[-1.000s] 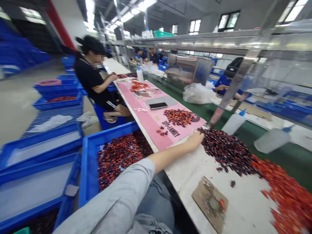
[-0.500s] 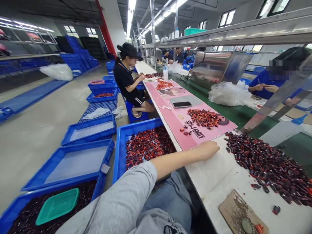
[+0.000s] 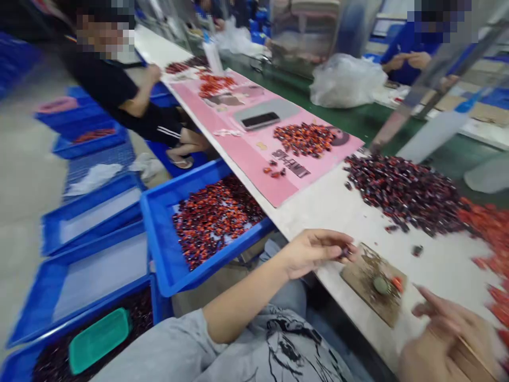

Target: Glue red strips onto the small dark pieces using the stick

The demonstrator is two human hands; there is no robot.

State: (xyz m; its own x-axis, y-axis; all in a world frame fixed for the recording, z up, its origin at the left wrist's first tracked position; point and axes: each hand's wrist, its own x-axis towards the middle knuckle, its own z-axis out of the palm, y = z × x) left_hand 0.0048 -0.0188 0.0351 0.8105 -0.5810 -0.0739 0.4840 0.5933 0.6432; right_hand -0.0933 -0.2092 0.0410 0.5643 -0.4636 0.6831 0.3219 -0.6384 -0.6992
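Observation:
My left hand (image 3: 316, 250) pinches a small dark piece (image 3: 347, 251) between thumb and fingers above the table's front edge. At the lower right, my right hand (image 3: 449, 339) is closed around a thin light-coloured stick (image 3: 475, 358), blurred by motion; its tip cannot be made out. Between the hands lies a stained brown board (image 3: 366, 300) bearing a round greenish lump (image 3: 382, 285) and an orange piece (image 3: 396, 283). Beyond it is a heap of glossy dark red pieces (image 3: 413, 196), with orange-red pieces (image 3: 491, 233) to its right. One dark piece (image 3: 417, 250) sits apart.
On a pink mat (image 3: 254, 172) lie a phone (image 3: 260, 121) and black-orange pieces (image 3: 304, 139). A blue crate (image 3: 159, 249) of pieces stands left of the table (image 3: 314, 204); more crates are on the floor. A co-worker (image 3: 115, 79) sits further along, another person (image 3: 413, 50) opposite.
The view has swung right and down. My left hand has moved back from beside the mat to near the brown board and now shows a dark piece. My right hand has come into view with the stick.

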